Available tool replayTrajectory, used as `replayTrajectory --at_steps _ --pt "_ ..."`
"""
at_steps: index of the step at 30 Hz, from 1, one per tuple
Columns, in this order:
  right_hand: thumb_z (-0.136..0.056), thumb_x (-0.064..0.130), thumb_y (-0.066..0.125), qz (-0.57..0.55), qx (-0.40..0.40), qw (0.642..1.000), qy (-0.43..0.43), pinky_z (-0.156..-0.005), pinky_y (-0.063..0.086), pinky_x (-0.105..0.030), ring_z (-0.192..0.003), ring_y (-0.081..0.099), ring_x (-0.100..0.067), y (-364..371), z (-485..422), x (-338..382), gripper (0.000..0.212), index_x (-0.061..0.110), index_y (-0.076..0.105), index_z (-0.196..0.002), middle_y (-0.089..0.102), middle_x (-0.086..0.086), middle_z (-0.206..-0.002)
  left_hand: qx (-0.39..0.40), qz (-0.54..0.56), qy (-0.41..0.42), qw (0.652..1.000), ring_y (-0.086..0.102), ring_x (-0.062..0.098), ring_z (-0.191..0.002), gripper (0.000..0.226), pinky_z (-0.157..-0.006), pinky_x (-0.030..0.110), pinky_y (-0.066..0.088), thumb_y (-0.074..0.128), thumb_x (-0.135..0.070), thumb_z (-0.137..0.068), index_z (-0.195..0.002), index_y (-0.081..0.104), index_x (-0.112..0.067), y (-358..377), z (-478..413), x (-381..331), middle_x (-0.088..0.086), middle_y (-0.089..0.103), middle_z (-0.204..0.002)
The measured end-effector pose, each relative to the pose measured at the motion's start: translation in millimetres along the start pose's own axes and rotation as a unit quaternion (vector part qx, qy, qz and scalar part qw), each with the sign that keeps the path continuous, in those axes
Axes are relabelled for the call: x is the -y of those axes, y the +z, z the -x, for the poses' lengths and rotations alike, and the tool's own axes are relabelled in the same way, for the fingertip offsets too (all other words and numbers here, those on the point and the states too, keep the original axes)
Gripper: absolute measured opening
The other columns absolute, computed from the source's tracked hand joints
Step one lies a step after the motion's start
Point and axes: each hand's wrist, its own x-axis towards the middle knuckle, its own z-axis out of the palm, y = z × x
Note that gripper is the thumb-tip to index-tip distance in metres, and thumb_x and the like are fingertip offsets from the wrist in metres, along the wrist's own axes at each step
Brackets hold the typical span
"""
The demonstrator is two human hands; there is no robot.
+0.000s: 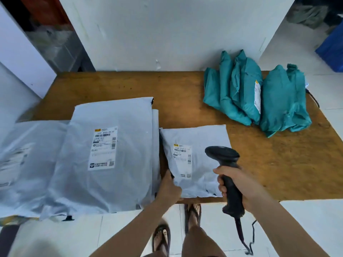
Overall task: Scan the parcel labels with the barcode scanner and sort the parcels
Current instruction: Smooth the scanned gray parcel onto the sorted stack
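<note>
The right hand (239,184) grasps the scanner (225,164) while the left hand (169,188) pinches the small parcel (200,164); I think the scanner head should point flat at its label (182,160).

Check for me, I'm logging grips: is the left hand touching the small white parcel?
Touching. The head view shows the left hand pinching the near-left edge of the small white parcel.

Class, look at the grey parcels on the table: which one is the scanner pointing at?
The small grey parcel near the table's front edge, pinched by the left hand. The scanner in the right hand hovers over it; the others lie further left.
</note>
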Motion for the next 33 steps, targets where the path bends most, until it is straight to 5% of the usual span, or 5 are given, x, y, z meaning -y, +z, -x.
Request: replayTrajectory --at_steps 3,7,14,20,33 --pt "-0.082 0.004 0.065 0.013 0.012 1.0 0.013 -0.041 0.036 -0.022 -0.037 0.042 -0.019 15.1 15.9 -20.9 0.01 0.005 0.055 -0.079 0.05 -0.01 -0.051 0.029 0.024 -0.04 0.998 0.057 0.02 -0.09 0.064 -0.069 0.032 0.059 0.048 0.01 -0.084 -0.141 0.032 -0.016 -9.7 19.2 18.0 0.012 0.053 -0.128" --pt "-0.082 0.004 0.064 0.015 0.027 0.999 0.023 -0.042 0.035 -0.024 -0.039 0.041 -0.019 25.9 31.8 -35.9 0.012 0.006 0.055 -0.075 0.05 -0.01 -0.052 0.063 0.029 -0.055 0.996 0.062 0.021 -0.081 0.07 -0.06 0.029 0.056 0.054 -0.003 -0.083 -0.139 0.025 -0.032 -12.7 38.9 48.8 0.002 0.055 -0.111" --pt "-0.083 0.004 0.061 -0.009 0.048 0.998 0.04 -0.042 0.036 -0.023 -0.038 0.041 -0.019 34.0 36.6 -32.3 0.01 0.006 0.055 -0.075 0.049 -0.009 -0.051 0.05 0.033 -0.05 0.997 0.058 0.018 -0.062 0.048 -0.055 0.029 0.049 0.062 -0.006 -0.077 -0.119 0.042 -0.018 -2.4 40.6 54.5 0.006 0.061 -0.099" --pt "-0.082 0.006 0.061 -0.017 0.063 0.997 0.044 -0.042 0.037 -0.022 -0.038 0.041 -0.018 37.9 26.6 -28.0 0.008 0.005 0.054 -0.086 0.049 -0.009 -0.053 0.04 -0.008 -0.076 0.996 0.058 0.015 -0.06 0.019 -0.05 0.024 0.043 0.046 -0.019 -0.094 -0.109 0.036 -0.013 1.2 40.4 53.2 0.007 0.052 -0.088" --pt "-0.083 0.008 0.06 -0.001 0.054 0.997 0.047 -0.044 0.038 -0.023 -0.04 0.041 -0.017 41.9 28.1 -26.5 0.008 0.005 0.054 -0.087 0.048 -0.009 -0.055 0.051 -0.05 -0.071 0.995 0.057 0.017 -0.062 0.022 -0.051 0.023 0.041 0.05 -0.036 -0.093 -0.101 0.047 -0.016 -6.4 33.8 47.5 0.003 0.056 -0.087"
